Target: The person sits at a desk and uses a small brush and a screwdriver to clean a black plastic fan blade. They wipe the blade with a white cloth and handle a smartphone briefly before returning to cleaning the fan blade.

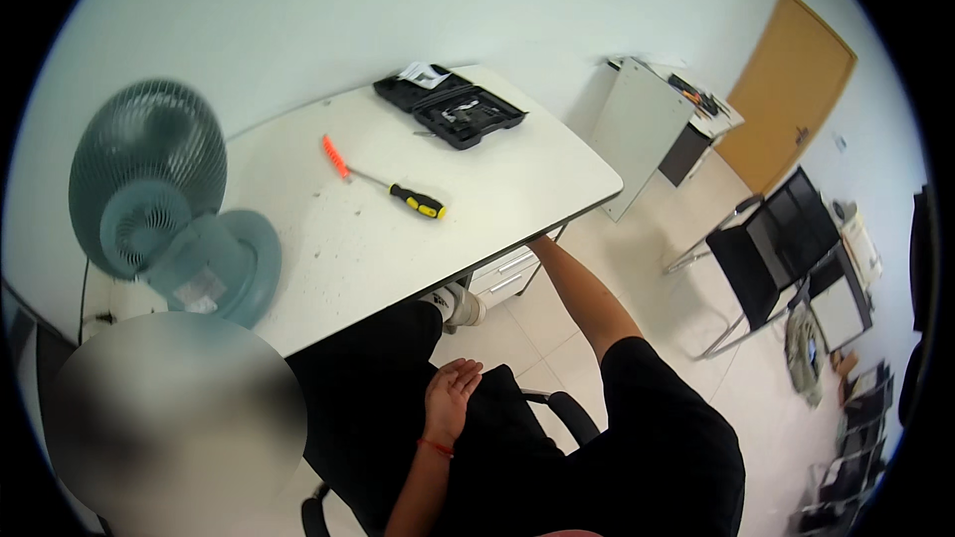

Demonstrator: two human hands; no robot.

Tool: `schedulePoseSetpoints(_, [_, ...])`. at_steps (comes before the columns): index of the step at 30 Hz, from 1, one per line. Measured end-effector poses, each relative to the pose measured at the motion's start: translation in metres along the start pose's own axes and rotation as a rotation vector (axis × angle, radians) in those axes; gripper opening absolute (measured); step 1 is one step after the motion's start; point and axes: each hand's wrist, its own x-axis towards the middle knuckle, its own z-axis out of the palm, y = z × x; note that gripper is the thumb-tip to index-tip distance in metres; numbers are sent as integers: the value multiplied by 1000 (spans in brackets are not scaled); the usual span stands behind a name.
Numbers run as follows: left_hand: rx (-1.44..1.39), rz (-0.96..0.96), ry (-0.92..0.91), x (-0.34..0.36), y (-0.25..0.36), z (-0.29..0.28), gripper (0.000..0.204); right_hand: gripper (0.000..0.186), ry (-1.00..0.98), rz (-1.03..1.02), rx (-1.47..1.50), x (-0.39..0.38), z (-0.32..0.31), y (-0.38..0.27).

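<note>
Over my lap, my left hand (453, 393) is palm up with fingers stretched out, holding nothing. My right hand (540, 245) reaches under the white table's (368, 268) right front edge; its fingers are hidden. On the tabletop lie a screwdriver (417, 201) with a black and yellow handle and, at its tip, an orange object (334, 157). An open black tool case (472, 117) with a white paper in it sits at the back. A grey-green fan (149, 179) stands at the left end.
White drawers (502, 280) are under the table. A side desk (637, 134) with tools stands beyond, near a door (781, 89). A black chair (758, 268), a bag (802, 353) and other furniture line the right. I sit in a black armchair (572, 418). A blurred round patch covers the lower left.
</note>
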Motion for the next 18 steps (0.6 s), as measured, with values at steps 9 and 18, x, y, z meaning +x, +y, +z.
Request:
schedulePoseSetpoints(9, [53,-25,19,3,4,1,25,29,263,-174,518,-25,-1,-13])
schedulePoseSetpoints(18, [672,-9,-35,6,29,20,28,52,-178,363,-247,-229,-108,-44])
